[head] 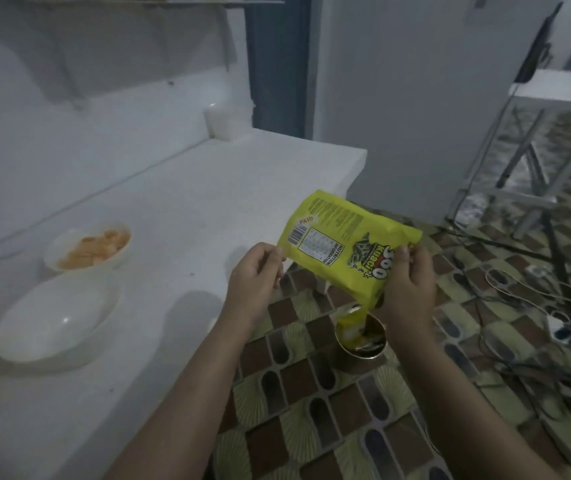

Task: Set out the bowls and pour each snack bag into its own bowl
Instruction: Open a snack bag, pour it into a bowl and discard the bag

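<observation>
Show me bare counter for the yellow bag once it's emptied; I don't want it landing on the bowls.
The counter is bare between the snack-filled bowl and the white container by the far wall, and along the near edge right of the empty bowl. The left end is crowded with bowls.

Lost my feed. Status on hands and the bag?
Left hand pinches yellow bag corner; right hand grips its other side. Bag tipped, mouth over metal bowl below. White bowl empty on counter. Nothing blocking.
</observation>
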`<state>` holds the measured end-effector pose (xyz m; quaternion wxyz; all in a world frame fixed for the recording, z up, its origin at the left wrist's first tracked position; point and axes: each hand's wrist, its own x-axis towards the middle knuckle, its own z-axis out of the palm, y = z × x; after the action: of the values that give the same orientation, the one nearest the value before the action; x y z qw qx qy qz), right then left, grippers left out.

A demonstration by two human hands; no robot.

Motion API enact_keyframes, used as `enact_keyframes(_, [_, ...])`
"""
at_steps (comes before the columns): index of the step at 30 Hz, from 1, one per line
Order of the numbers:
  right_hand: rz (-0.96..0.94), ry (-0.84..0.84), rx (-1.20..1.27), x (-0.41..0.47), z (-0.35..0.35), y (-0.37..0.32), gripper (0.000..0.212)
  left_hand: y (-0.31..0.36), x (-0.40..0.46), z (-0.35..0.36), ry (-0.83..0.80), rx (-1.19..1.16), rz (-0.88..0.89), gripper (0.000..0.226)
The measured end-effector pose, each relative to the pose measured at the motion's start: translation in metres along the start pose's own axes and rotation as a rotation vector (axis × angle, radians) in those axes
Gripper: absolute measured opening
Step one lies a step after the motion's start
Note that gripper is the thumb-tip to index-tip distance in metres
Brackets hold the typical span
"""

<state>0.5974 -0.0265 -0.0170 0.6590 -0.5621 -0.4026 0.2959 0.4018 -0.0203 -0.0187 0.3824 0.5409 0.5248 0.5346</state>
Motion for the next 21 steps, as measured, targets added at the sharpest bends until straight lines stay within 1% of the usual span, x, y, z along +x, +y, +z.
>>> enact_keyframes(3, [0.075,0.095,-0.026,0.019,-0.029,0.024,0.021,-0.017,0.013,0.045,-0.11,0.017,-0.057,0.017])
enact_keyframes(5, [0.102,0.136,-0.038,0.028,-0.043,0.037,0.024,-0.028,0.022,0.068,-0.147,0.039,-0.073,0.02])
enact_keyframes(8, [0.142,0.193,-0.049,0.048,-0.062,0.058,0.02,-0.043,0.04,0.099,-0.203,0.094,-0.08,0.016])
enact_keyframes(12, [0.196,0.29,-0.081,0.078,-0.078,0.084,0.022,-0.069,0.073,0.139,-0.298,0.137,-0.124,0.013])
enact_keyframes(15, [0.256,0.315,-0.14,0.096,-0.084,0.103,0.018,-0.089,0.097,0.161,-0.375,0.141,-0.185,0.012])
enact_keyframes(18, [0.349,0.325,-0.181,0.121,-0.091,0.137,0.022,-0.116,0.123,0.189,-0.466,0.172,-0.249,0.012])
enact_keyframes(21, [0.475,0.334,-0.201,0.141,-0.093,0.18,0.013,-0.146,0.147,0.215,-0.526,0.224,-0.297,0.012])
